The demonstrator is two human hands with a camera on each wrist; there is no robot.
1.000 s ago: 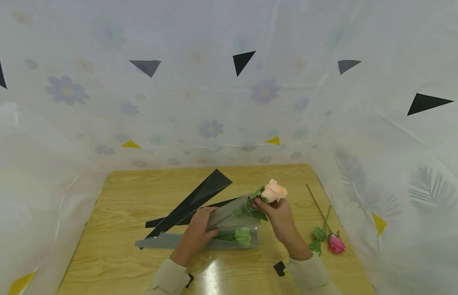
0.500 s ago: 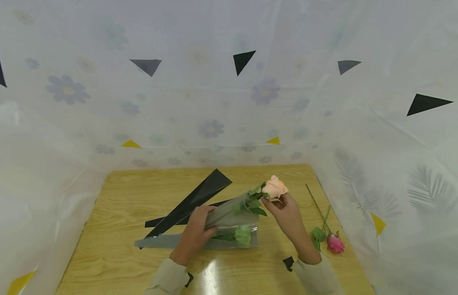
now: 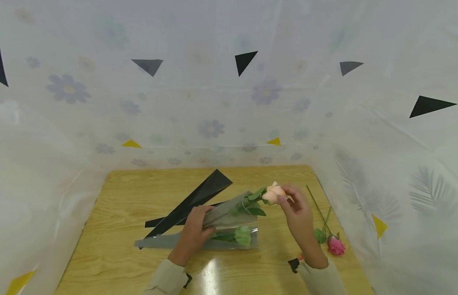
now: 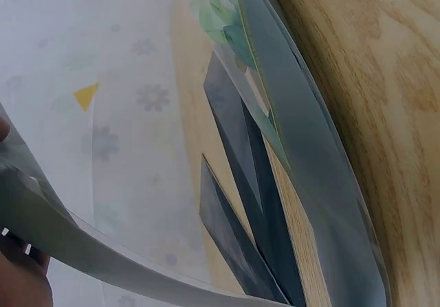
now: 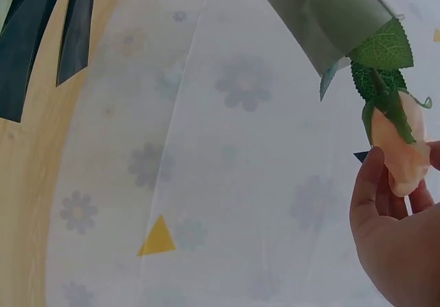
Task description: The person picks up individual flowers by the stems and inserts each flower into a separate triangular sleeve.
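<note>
My left hand (image 3: 193, 231) grips a grey translucent flower sleeve (image 3: 226, 214) around its narrow part; in the left wrist view only bits of that hand show at the left edge. From the sleeve's wide end come the green leaves (image 3: 255, 201) and head of a peach rose (image 3: 270, 196). With fingertips and thumb, my right hand (image 3: 301, 219) holds the rose by its petals, as the right wrist view also shows. Most of the stem is hidden in the sleeve. Below, a second grey sleeve (image 3: 158, 241) lies on the table, holding a pale green flower (image 3: 242, 236).
Black folded sleeves (image 3: 193, 201) lie crossed behind my left hand. A pink rose (image 3: 336, 246) and a thin stem (image 3: 315, 203) lie on the right of the wooden table (image 3: 129, 184). Small dark scraps lie near both cuffs. Patterned white sheets (image 3: 210, 102) surround the table.
My right hand has shifted right, from the base of the rose's head onto its petals. The left hand keeps its hold on the sleeve, almost unmoved.
</note>
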